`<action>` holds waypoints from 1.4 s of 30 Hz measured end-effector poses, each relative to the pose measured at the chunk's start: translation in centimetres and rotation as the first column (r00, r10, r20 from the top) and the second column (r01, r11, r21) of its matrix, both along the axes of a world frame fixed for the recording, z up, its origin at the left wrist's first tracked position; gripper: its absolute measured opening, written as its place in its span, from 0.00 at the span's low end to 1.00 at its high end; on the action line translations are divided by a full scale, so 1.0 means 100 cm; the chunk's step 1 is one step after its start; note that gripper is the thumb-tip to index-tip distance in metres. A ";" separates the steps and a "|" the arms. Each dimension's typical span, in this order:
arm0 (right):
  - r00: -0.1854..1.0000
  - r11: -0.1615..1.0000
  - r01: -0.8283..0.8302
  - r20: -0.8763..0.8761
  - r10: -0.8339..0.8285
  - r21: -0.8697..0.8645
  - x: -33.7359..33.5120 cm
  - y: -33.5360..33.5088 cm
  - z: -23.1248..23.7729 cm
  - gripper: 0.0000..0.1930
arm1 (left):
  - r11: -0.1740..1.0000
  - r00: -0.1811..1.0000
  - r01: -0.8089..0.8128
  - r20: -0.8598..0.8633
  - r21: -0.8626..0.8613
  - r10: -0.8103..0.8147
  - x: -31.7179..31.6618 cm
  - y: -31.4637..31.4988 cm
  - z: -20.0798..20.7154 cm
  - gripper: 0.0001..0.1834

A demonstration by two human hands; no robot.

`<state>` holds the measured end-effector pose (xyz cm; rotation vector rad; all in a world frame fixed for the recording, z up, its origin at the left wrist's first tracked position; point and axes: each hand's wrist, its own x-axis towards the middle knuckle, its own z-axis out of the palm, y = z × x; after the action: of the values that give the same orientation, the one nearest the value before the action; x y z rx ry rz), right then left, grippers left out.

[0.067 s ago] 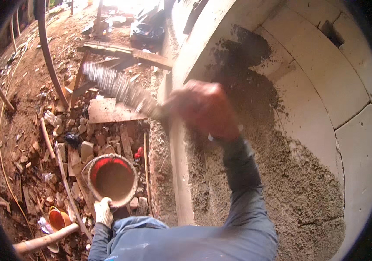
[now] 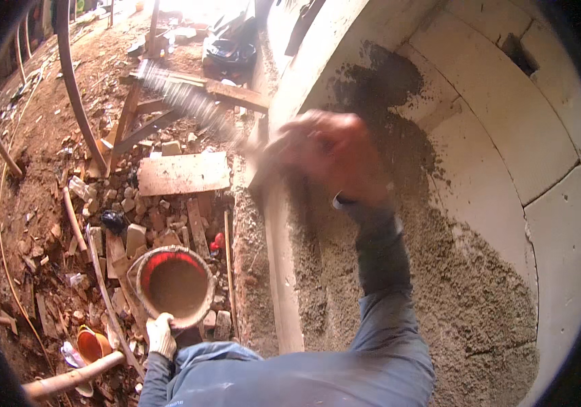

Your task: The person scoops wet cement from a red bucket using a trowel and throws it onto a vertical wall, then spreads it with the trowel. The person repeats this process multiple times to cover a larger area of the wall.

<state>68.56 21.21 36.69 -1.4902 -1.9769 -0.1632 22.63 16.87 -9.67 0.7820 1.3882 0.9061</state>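
My left hand point(image 2: 161, 335), in a pale glove, is closed on the near rim of a bucket point(image 2: 210, 296). The bucket has a red inner wall and holds grey-brown wet mortar point(image 2: 174, 289). High in front of the wall point(image 2: 487, 129), my bare right hand point(image 2: 331, 152) is closed round the grip of a trowel point(image 2: 192, 105). Its blade points up and left and is smeared by motion, so I cannot tell whether it carries mortar. Rough wet plaster point(image 2: 440, 285) covers the wall's lower and left part, with a darker patch higher up; pale blocks show bare to the right.
A concrete edge point(image 2: 281, 271) runs along the wall's left side. Rubble, bricks and a flat board point(image 2: 183, 173) lie on the earth floor, with a wooden frame point(image 2: 236, 93) behind. Poles point(image 2: 77, 88) stand at left; an orange container point(image 2: 94, 344) lies near a bamboo pole point(image 2: 77, 374).
My right hand has risen slightly and shifted right, and the trowel's blade has swung upward. The left hand stays on the bucket's rim, with the bucket almost still.
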 end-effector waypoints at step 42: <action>0.984 0.807 0.077 -0.083 -0.155 -0.585 -0.141 -0.167 -0.365 0.19 | 0.967 0.984 0.174 0.000 -0.185 -0.177 0.038 -0.037 0.014 0.09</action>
<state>54.47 4.52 0.17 -1.9445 -1.9184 0.5278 26.43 13.18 -8.31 0.7585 1.3721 0.6248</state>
